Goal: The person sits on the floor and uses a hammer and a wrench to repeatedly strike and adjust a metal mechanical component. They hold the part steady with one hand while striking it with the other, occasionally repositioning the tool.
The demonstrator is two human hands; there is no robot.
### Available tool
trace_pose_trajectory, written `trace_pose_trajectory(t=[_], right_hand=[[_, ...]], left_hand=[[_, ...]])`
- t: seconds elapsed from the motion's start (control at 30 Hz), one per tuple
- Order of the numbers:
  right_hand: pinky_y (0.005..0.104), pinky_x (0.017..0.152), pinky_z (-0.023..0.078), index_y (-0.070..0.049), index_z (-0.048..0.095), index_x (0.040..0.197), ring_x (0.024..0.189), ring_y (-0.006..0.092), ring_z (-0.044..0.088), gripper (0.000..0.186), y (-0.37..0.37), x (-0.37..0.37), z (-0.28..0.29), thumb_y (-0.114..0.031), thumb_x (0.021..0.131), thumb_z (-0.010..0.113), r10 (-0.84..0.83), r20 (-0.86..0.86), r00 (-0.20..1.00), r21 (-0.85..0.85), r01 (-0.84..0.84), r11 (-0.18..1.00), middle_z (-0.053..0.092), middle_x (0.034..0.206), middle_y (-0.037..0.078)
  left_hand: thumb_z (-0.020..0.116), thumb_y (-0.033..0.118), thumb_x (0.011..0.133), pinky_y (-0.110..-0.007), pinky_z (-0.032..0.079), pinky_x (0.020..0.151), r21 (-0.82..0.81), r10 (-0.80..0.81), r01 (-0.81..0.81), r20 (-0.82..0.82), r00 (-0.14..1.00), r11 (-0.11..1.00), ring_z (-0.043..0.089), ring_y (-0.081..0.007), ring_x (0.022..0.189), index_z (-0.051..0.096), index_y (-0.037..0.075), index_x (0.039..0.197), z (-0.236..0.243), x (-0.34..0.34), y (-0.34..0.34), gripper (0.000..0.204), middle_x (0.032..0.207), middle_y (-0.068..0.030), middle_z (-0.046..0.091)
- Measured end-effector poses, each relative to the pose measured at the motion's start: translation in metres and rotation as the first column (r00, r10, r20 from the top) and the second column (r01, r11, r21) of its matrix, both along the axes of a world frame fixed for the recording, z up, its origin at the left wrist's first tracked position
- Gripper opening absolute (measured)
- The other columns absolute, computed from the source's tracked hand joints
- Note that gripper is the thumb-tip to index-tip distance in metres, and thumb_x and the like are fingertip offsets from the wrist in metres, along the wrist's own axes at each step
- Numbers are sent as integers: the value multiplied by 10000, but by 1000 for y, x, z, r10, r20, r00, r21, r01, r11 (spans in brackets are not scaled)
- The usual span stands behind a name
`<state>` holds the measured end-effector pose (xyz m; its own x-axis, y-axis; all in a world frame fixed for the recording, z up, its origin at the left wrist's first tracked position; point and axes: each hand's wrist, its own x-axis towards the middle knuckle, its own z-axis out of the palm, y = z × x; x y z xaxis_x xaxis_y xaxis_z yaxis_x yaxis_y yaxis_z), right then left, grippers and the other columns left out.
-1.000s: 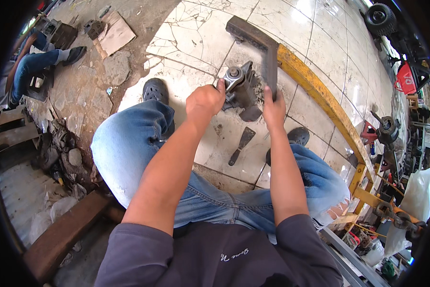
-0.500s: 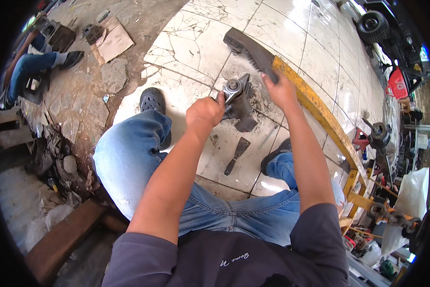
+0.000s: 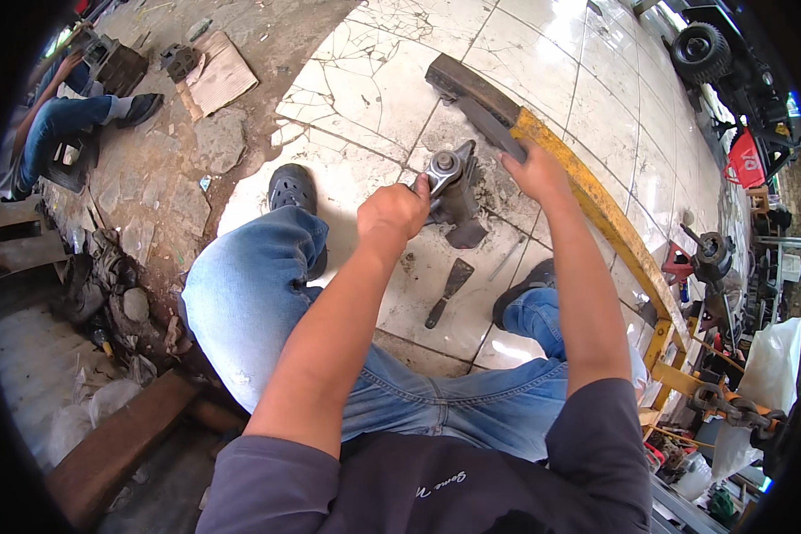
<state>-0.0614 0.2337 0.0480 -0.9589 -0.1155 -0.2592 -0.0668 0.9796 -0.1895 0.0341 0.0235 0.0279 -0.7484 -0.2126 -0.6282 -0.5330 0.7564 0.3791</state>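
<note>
My left hand is closed on a grey metal part with a round, shiny end and a stud in its middle. The thumb presses against that round end, and the part's lower end is over the tiled floor. In my right hand is the handle of a dark brush, which points up and left beside the yellow beam, apart from the metal part. Its bristles hardly show from this side. A scraper with a dark handle lies on the tiles between my feet, and a thin rod is near it.
A long yellow metal beam with a dark end curves along my right. Dirt is scattered over the cracked white tiles. At far left a seated person's leg shows near cardboard. A wooden beam is at lower left.
The brush has tilted and moved slightly down, so its bristles show less. My left hand still grips the metal part. The whole view has shifted a little.
</note>
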Motion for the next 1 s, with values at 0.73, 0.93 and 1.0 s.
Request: trace_pose_trajectory(t=[0.73, 0.93, 1.0], right_hand=[[449, 936, 497, -184, 549, 1363, 1042, 336, 643, 463, 5, 12, 74, -278, 916, 624, 275, 134, 952, -39, -272, 962, 655, 1175, 186], [459, 831, 544, -181, 499, 1414, 979, 376, 660, 482, -68, 14, 13, -226, 939, 570, 194, 26, 981, 75, -196, 978, 626, 1076, 225], [474, 819, 539, -162, 458, 1439, 944, 410, 654, 507, -70, 15, 3, -201, 941, 547, 201, 20, 979, 16, -201, 979, 598, 1082, 248]], left_hand=[[332, 557, 972, -452, 506, 909, -185, -292, 267, -119, 949, 946, 642, -370, 1020, 732, 70, 974, -5, -51, -48, 631, 1035, -205, 689], [362, 557, 959, -441, 514, 898, -199, -298, 268, -140, 944, 943, 647, -366, 1013, 738, 98, 996, -2, -55, -44, 595, 1036, -187, 695], [376, 564, 953, -428, 527, 870, -228, -284, 249, -134, 949, 941, 660, -347, 1002, 749, 101, 981, -4, -48, -45, 595, 1030, -163, 706]])
